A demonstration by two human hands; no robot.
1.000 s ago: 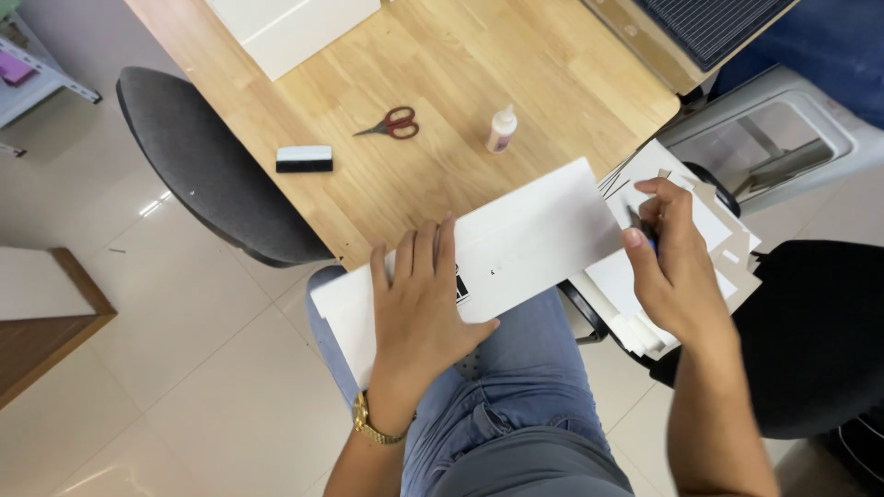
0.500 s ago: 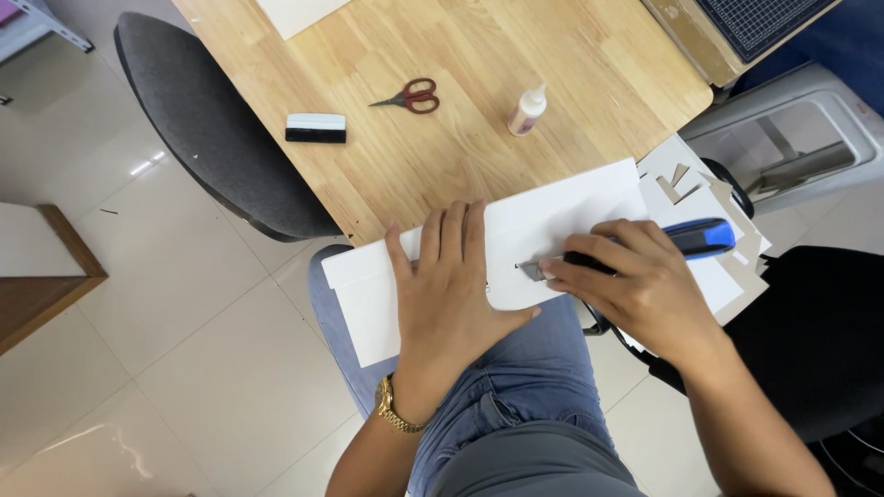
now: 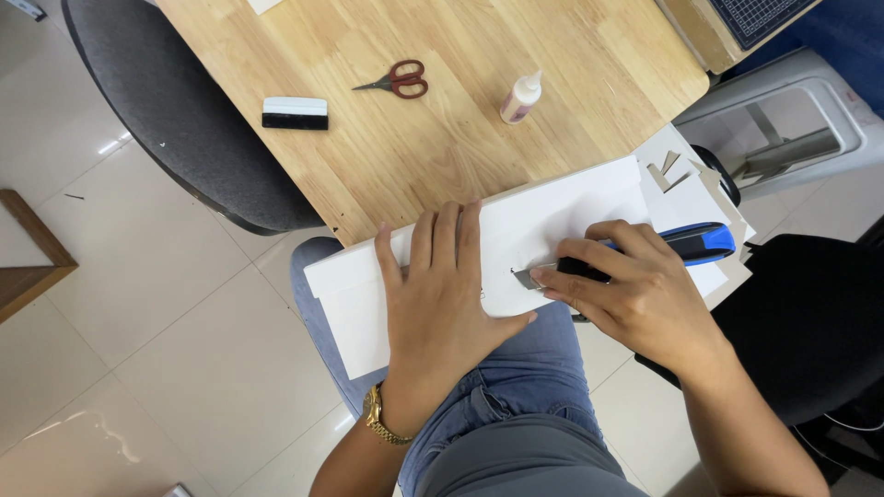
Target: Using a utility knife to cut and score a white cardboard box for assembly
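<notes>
A white sheet of board (image 3: 552,230) lies across the person's lap and the wooden table (image 3: 442,138) edge. The left hand (image 3: 442,294) presses it flat, fingers spread, while the right hand (image 3: 635,294) grips a blue-and-black utility knife (image 3: 645,258), blade touching the sheet.

Left hand (image 3: 442,294) covers middle of white board (image 3: 562,221). Right hand (image 3: 635,294) hides utility knife (image 3: 681,247) grip; blade tip too small to judge. Grey chair (image 3: 175,120), cutting mat (image 3: 760,14), both forearms cut by frame edges.
</notes>
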